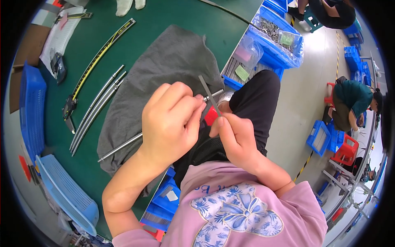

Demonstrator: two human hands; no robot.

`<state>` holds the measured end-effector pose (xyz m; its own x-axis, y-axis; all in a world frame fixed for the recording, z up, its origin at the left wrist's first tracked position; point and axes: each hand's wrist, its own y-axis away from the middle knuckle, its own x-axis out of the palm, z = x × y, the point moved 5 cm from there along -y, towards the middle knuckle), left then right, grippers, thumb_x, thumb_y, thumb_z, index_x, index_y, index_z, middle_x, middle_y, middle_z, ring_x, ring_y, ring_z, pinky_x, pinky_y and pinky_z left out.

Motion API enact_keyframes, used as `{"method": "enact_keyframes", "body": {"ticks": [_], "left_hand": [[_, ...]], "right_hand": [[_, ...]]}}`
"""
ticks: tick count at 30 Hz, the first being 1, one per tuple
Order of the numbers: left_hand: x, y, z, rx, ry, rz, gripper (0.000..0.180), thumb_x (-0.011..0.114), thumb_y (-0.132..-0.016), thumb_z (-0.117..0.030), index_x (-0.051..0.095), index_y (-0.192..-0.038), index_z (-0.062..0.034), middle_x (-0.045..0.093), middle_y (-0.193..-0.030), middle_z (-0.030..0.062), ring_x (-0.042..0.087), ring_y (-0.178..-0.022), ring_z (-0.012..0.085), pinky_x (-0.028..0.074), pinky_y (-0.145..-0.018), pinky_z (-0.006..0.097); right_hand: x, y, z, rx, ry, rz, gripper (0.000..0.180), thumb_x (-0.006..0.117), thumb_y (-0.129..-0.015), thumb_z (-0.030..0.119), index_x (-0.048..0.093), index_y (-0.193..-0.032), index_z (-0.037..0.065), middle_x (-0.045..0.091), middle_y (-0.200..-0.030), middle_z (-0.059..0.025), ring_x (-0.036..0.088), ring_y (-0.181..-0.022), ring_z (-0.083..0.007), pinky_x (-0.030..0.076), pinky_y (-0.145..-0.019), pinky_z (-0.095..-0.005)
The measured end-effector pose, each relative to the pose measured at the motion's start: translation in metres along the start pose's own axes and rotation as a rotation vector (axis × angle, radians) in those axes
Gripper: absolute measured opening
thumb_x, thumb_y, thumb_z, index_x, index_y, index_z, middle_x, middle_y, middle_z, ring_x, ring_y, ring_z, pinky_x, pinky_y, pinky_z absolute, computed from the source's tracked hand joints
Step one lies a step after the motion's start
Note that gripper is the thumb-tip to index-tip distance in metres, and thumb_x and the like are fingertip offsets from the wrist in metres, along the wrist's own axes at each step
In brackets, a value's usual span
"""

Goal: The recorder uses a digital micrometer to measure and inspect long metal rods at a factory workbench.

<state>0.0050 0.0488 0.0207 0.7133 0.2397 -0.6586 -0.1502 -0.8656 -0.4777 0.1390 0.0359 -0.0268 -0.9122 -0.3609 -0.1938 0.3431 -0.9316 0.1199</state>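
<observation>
My left hand (169, 117) is closed around a slim silver metal rod (123, 147). The rod slants up to the right, its lower end over a grey cloth (168, 57) and its stepped tip sticking out past my fingers. Between thumb and fingers, my right hand (238, 138) pinches a thin flat grey file (208, 91), which crosses the rod close to that tip. Whether file and rod touch is hard to make out. Left of the cloth, several similar metal rods (96, 108) lie side by side on the green table (162, 14).
A digital caliper (95, 61) lies beyond the loose rods. Blue baskets (33, 109) line the left side. To the right, a bag of small metal parts (269, 29) sits in a blue bin (269, 53). A co-worker (354, 101) bends over on the far right near red stools (347, 149).
</observation>
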Motion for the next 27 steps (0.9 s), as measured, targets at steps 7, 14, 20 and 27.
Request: {"method": "enact_keyframes", "body": {"ticks": [7,14,20,27], "left_hand": [[0.000,-0.001,0.003,-0.021,0.041,-0.016,0.013,0.065,-0.060,0.005,0.054,-0.065,-0.0012,0.048,-0.065,0.0066,0.046,-0.056,0.0230,0.037,-0.049,0.032],[0.003,0.000,0.001,-0.020,0.040,0.008,0.013,0.064,-0.061,0.005,0.053,-0.065,-0.0014,0.048,-0.066,0.0067,0.046,-0.056,0.0231,0.037,-0.048,0.033],[0.001,0.003,-0.001,-0.018,0.030,0.014,0.013,0.064,-0.061,0.005,0.054,-0.065,-0.0019,0.048,-0.067,0.0063,0.045,-0.056,0.0227,0.037,-0.048,0.032],[0.001,0.001,-0.002,0.003,0.001,0.015,0.013,0.064,-0.061,0.004,0.054,-0.066,-0.0018,0.048,-0.066,0.0058,0.045,-0.056,0.0218,0.037,-0.048,0.031]], "right_hand": [[-0.001,0.007,-0.002,0.054,-0.023,0.015,0.023,0.044,-0.086,0.009,0.054,-0.067,-0.001,0.053,-0.055,-0.0100,0.053,-0.049,-0.0199,0.042,-0.050,-0.0291],[0.001,0.000,-0.004,0.047,-0.084,0.004,0.026,0.043,-0.086,0.009,0.052,-0.065,-0.002,0.054,-0.057,-0.0091,0.053,-0.051,-0.0193,0.042,-0.052,-0.0285],[0.004,-0.015,0.007,0.134,-0.098,0.046,0.024,0.044,-0.085,0.008,0.053,-0.065,-0.002,0.053,-0.056,-0.0101,0.052,-0.050,-0.0183,0.041,-0.050,-0.0289],[0.001,-0.016,0.007,0.092,-0.115,0.055,0.023,0.044,-0.085,0.008,0.053,-0.066,-0.002,0.053,-0.054,-0.0108,0.051,-0.046,-0.0199,0.041,-0.048,-0.0293]]}}
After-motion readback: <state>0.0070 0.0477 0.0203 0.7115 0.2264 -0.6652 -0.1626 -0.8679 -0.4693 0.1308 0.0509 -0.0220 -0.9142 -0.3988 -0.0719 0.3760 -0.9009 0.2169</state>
